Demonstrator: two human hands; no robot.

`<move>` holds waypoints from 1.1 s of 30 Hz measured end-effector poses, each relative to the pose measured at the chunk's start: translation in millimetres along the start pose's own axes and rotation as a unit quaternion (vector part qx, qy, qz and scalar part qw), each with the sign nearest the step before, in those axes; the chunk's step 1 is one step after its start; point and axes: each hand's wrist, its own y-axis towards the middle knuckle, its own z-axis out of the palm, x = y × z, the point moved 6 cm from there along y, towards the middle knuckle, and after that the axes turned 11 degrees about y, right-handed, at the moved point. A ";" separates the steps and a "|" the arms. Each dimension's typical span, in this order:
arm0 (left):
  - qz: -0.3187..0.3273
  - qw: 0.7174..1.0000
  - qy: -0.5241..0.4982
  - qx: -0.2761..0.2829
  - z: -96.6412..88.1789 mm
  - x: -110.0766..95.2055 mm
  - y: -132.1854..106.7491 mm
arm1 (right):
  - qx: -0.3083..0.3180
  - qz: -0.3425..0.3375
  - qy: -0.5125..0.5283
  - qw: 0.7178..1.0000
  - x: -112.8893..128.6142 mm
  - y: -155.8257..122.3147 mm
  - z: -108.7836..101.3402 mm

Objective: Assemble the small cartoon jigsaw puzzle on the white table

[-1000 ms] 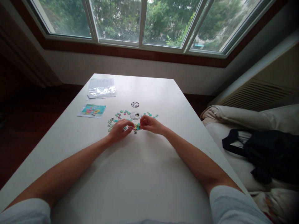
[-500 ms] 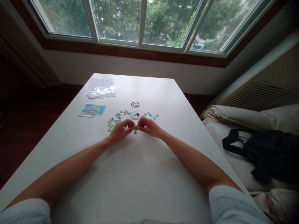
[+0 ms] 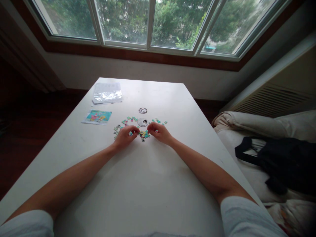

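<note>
A small cluster of joined jigsaw puzzle pieces [image 3: 144,134], yellow and teal, lies on the white table between my hands. My left hand [image 3: 125,135] is closed in a pinch at the cluster's left edge, its fingertips touching it. On the other side, my right hand [image 3: 160,133] has thumb and fingers drawn together just by the cluster's right edge; whether a piece is between them is too small to tell. Loose puzzle pieces [image 3: 116,131] curve around the left and far side of my left hand. More loose pieces [image 3: 158,121] lie beyond my right hand, partly hidden by it.
Beyond the hands sit a round silvery lid-like disc [image 3: 142,122] and a smaller dark-patterned disc [image 3: 142,111]. A cartoon picture sheet [image 3: 98,117] and a clear plastic packet [image 3: 108,93] lie at left. A sofa with dark clothing [image 3: 283,161] stands right of the table [image 3: 148,187].
My hands have moved a little apart, uncovering the joined pieces between them. The discs, picture sheet and packet have stayed in place.
</note>
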 end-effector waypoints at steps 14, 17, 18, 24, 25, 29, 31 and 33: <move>0.007 0.996 0.086 0.021 1.1 5.0 2.0 | 0.028 -0.037 -0.071 0.996 5.1 -1.5 3.8; 0.027 0.994 0.102 0.023 3.3 4.0 1.6 | 0.045 -0.087 -0.105 0.990 12.0 -2.1 7.0; 0.032 0.994 0.104 0.024 4.1 4.0 1.4 | 0.049 -0.099 -0.117 0.987 14.0 -2.4 8.0; 0.038 0.991 0.125 0.022 3.1 5.2 1.3 | 0.061 -0.131 -0.150 0.978 20.7 -4.3 10.5; 0.042 0.990 0.132 0.023 2.2 5.5 1.4 | 0.062 -0.133 -0.152 0.977 20.8 -4.5 10.3; 0.078 0.978 0.188 0.047 0.0 4.2 0.2 | 0.071 -0.134 -0.174 0.973 17.5 -5.1 9.4; 0.097 0.968 0.222 0.057 -0.7 -0.4 -2.0 | 0.071 -0.140 -0.191 0.969 15.4 -5.4 9.0; 0.107 0.959 0.255 0.060 -1.5 -7.4 -4.7 | 0.070 -0.154 -0.212 0.963 13.9 -5.9 9.0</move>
